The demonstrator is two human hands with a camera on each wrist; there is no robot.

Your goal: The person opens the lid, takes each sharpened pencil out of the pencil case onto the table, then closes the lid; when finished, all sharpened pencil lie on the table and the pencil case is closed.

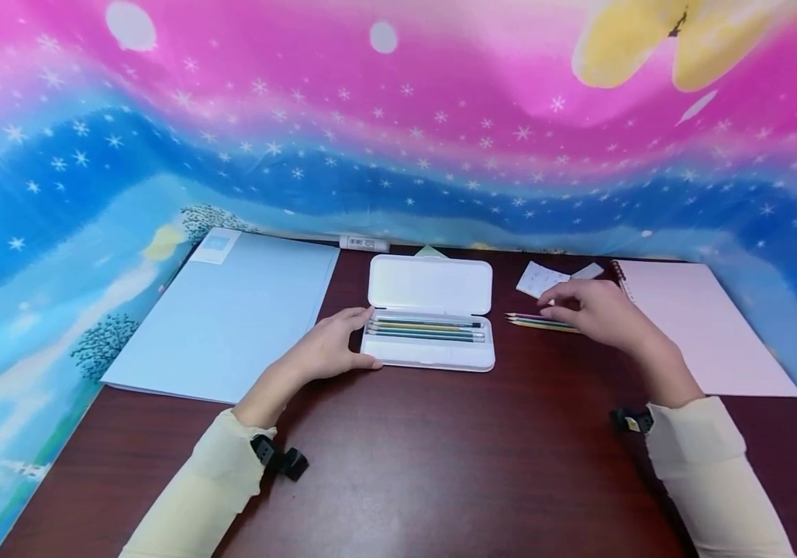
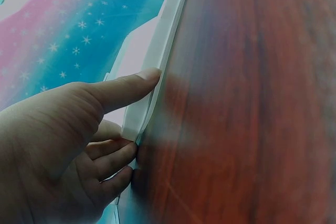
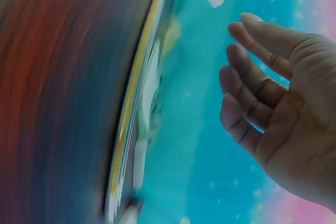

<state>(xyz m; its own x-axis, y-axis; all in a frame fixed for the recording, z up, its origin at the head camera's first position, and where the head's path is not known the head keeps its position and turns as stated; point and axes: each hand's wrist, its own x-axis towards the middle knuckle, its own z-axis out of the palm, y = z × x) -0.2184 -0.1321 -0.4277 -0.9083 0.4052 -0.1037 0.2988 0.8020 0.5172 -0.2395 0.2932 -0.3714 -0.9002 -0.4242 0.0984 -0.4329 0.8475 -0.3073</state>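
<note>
A white pencil case [image 1: 433, 355] lies with its lid [image 1: 430, 284] raised and several pencils [image 1: 426, 331] inside it. My left hand [image 1: 329, 345] holds the case at its left end. In the left wrist view, the thumb of the left hand [image 2: 68, 129] lies on the front edge of the case [image 2: 152, 66], the other fingers behind its end. Over loose pencils [image 1: 545, 323] on the table, right of the case, hovers my right hand [image 1: 601, 310]. The right wrist view shows that right hand [image 3: 283, 108] with fingers loosely bent, holding nothing, apart from the pencils [image 3: 131, 98].
A large light-blue folder [image 1: 231, 318] lies at left and a pink spiral notebook [image 1: 712, 325] at right. Behind the right hand are a small white patterned piece [image 1: 539, 277] and a pale eraser-like block [image 1: 588, 271]. A white tube-shaped item [image 1: 363, 243] lies at the table's back edge.
</note>
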